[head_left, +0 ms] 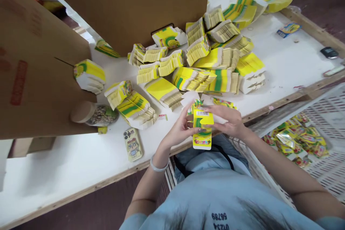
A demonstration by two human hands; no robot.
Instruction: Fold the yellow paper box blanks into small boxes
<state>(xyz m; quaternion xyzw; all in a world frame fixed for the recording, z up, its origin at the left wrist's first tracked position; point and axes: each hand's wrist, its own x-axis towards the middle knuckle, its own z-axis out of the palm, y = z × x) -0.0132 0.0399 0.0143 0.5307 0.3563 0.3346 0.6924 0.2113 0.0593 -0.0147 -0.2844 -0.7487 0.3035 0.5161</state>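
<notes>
Both hands on one flat yellow carton (202,133), glossy printed card, barcode panel up, held over the table edge (81,190). Left hand (180,129) fingers curled on its left side; right hand (229,119) pinches the top flap. Behind: piles of flat cartons (210,57), stiff, fanned edges. Brown corrugated box (40,64) left, phone (132,144) nearby, white slotted plastic crate (318,122) of foil sachets (296,140) right.

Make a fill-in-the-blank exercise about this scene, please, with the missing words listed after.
1. Both hands hold a yellow-green flat printed ____.
2. The phone in a cartoon case lies on the ____ table.
3. The left hand wears a pale ____ at its wrist.
4. The white plastic crate stands at the person's ____ side.

Missing words: carton; white; bracelet; right
</notes>
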